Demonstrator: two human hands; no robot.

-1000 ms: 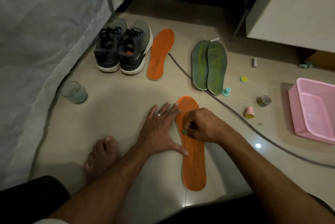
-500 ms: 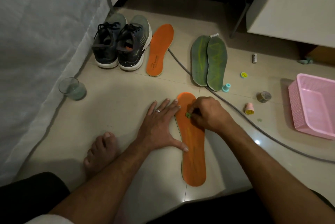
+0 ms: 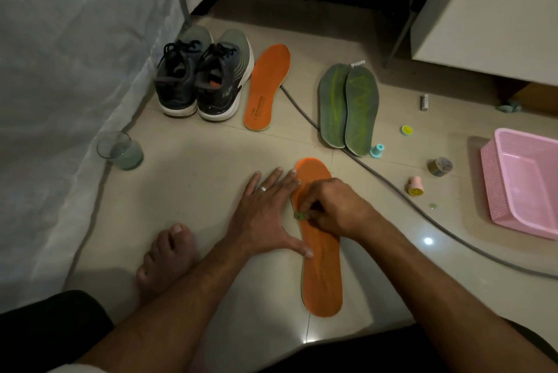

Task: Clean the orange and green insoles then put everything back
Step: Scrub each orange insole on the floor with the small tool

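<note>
From the head camera, the near orange insole [image 3: 322,267] lies flat on the tiled floor [image 3: 196,197] and serves as the landmark. The left hand [image 3: 268,215] is spread flat, fingers straight, pressing the floor and the insole's left edge to steady it. The right hand [image 3: 332,209] rests on the insole's forepart, fingers curled, pinching a small green scrubbing piece [image 3: 299,215] against its left rim. Scrubbing this first insole looks to be the step in hand; next calls for working the piece down toward the heel. Beyond the insole's toe lie the second orange insole [image 3: 267,88], the green insoles [image 3: 348,106] and the shoes [image 3: 205,76]. The far orange insole bears heel print too small to read.
</note>
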